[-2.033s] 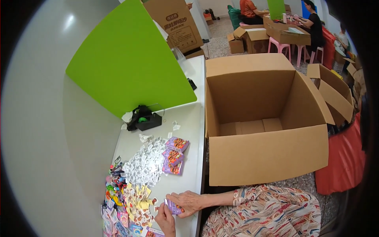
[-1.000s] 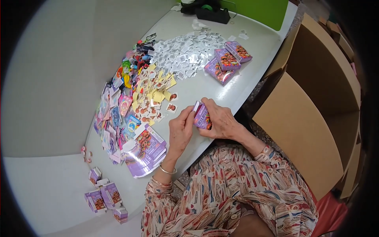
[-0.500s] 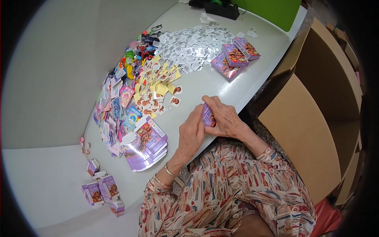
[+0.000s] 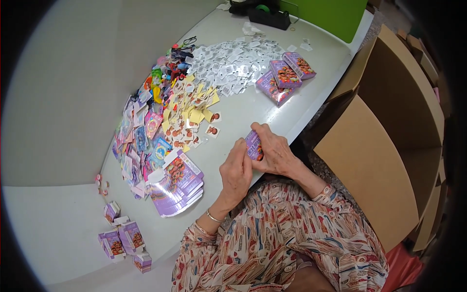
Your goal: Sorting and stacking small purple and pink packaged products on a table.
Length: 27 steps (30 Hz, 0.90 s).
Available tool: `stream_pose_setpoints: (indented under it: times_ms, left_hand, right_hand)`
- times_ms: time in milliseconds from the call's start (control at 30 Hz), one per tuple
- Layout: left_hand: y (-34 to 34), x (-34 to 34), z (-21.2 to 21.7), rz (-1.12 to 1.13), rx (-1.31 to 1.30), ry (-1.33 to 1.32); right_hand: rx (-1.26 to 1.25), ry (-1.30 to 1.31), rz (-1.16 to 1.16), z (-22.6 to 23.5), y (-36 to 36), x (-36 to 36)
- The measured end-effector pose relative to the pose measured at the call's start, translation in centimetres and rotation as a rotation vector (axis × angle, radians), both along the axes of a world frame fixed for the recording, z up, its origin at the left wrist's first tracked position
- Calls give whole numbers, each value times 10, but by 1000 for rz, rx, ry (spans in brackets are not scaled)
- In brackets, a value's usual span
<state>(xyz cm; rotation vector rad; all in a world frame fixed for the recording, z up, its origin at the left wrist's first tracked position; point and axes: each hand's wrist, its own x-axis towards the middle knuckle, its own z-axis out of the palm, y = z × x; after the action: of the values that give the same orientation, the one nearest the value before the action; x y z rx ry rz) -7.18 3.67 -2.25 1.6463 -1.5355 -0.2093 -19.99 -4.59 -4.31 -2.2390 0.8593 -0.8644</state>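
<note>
We saw a white table (image 4: 233,117) with a gray wall (image 4: 73,97) along its left side and a green board (image 4: 335,17) at its far end. A black tape dispenser (image 4: 270,18) sat by the board. White paper slips (image 4: 236,61), small toys (image 4: 158,80), yellow and white stickers (image 4: 192,112) and shiny packets (image 4: 141,138) lay in piles down the left part. A stack of flat purple cartons (image 4: 180,182) was near the left wrist, so there was less space on that side. Three purple boxes (image 4: 286,74) touched each other by the table's right edge. The left hand (image 4: 236,170) and right hand (image 4: 276,152) were both closed on one small purple box (image 4: 253,144), near the table's front edge. Between this box and the other three, we saw a wide strip of shiny table top. Past the right edge, a big cardboard box (image 4: 369,165) spread its flap near the right arm, with a red bag (image 4: 403,267) beside it.
</note>
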Motion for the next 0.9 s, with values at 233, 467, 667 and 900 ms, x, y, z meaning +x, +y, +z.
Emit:
stream_pose_setpoints:
  times_ms: [233, 467, 667, 900]
  left_hand:
    - [-4, 1, -3, -20, 79, 276]
    - [-45, 14, 18, -124, 95, 737]
    - [-119, 44, 9, -87, 66, 723]
    - [-147, 35, -22, -77, 204, 672]
  right_hand:
    - [-20, 17, -45, -2, 0, 1]
    - [-65, 18, -174, 21, -21, 5]
    - [-380, -120, -396, 32, -32, -7]
    - [-243, -169, -489, 1, -37, -20]
